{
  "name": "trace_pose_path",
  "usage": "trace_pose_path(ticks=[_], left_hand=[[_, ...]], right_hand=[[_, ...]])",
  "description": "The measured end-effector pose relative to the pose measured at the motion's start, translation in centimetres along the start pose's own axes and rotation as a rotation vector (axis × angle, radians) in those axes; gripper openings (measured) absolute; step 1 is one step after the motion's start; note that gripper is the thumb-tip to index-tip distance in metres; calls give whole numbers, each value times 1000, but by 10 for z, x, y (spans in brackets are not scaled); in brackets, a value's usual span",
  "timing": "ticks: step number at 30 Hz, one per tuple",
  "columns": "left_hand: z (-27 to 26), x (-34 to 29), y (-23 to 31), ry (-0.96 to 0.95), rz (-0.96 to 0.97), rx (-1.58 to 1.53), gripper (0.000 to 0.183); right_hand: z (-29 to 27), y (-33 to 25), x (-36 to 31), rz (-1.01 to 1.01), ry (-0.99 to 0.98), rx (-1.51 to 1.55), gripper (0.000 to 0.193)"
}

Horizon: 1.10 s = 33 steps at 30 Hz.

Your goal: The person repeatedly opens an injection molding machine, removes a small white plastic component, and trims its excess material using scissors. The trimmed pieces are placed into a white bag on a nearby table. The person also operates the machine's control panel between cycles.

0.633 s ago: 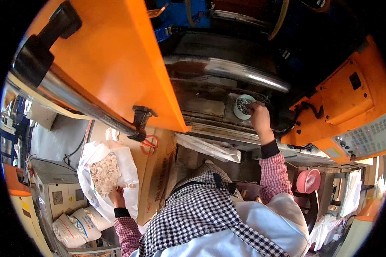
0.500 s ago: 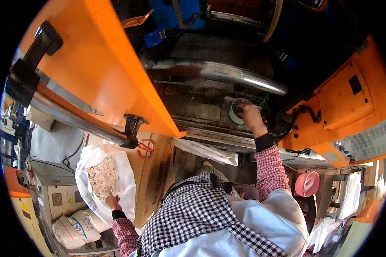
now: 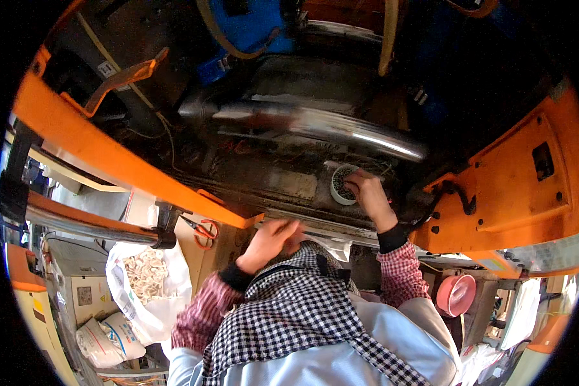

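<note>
A small white cup [image 3: 341,183] holds a mass of small dark pieces and stands on the dark machine bed. My right hand [image 3: 370,199] reaches over its right rim, fingertips bent together inside; whatever they pinch is hidden. In front of my apron, just below the metal edge of the machine, my left hand [image 3: 271,243] is blurred by motion, so its fingers cannot be made out. At the left, an open white bag [image 3: 180,286] is filled with pale, ring-like pieces [image 3: 147,273], away from both hands.
Red-handled scissors [image 3: 206,233] lie on a cardboard box beside the bag. An orange machine door [image 3: 128,177] spans the left, and a shiny metal bar [image 3: 354,130] crosses beyond the cup. An orange panel [image 3: 514,186] and a pink bowl [image 3: 455,296] are at the right.
My left hand has left the bag and moved right, in front of my apron. The orange door appears swung farther left. My right hand remains at the cup.
</note>
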<state>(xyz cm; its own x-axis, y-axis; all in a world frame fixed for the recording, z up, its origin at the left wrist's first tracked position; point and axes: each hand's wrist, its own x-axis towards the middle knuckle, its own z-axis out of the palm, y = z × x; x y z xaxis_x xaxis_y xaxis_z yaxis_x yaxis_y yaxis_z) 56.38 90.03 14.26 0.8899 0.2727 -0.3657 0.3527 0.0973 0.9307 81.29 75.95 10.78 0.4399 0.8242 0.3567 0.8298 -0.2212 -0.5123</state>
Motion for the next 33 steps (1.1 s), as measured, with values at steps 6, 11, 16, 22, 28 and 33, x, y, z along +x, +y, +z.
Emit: trace_pose_path(ticks=[6, 11, 16, 22, 28, 33], left_hand=[[48, 97, 9, -78, -145, -932, 36], [60, 109, 11, -55, -85, -1102, 27], [51, 92, 27, -23, -36, -1042, 24], [40, 85, 19, 66, -30, -1075, 16], [35, 62, 31, 68, 33, -837, 11], [28, 60, 36, 56, 32, -746, 13]], right_hand=[[-31, -62, 4, -111, -3, 294, 11], [-27, -59, 1, -187, 11, 214, 14], [-28, -57, 10, -180, 5, 337, 18], [-20, -63, 18, -201, 16, 370, 14], [-23, -66, 19, -169, 42, 305, 15], [-34, -71, 27, -176, -60, 393, 14]])
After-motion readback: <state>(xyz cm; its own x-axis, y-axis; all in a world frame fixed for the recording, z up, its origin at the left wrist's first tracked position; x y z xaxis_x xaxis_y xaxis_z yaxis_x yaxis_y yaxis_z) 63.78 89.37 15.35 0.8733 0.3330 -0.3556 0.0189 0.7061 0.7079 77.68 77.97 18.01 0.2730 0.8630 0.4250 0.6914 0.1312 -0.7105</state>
